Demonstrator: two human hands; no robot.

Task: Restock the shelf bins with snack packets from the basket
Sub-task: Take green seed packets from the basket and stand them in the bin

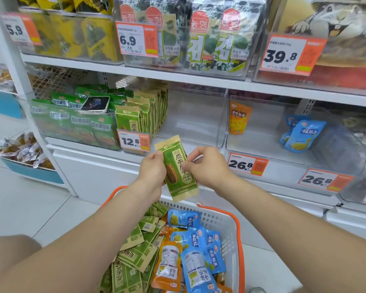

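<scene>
A green and tan sunflower-seed packet (176, 168) is held upright in front of the lower shelf. My left hand (151, 172) grips its left edge and my right hand (207, 166) pinches its right edge. Below them stands the white basket with orange handles (226, 225), filled with several green, blue and orange packets. In the clear bin (197, 119) behind the packet, a row of matching green packets (144, 115) stands at the left, and its right part is bare.
A phone (95, 104) lies on green packets in the left bin. Further right, one bin holds an orange pouch (239, 119) and another holds blue pouches (300, 134). Seaweed packs fill the upper shelf. A blue tub of wrapped snacks (21, 153) stands at floor left.
</scene>
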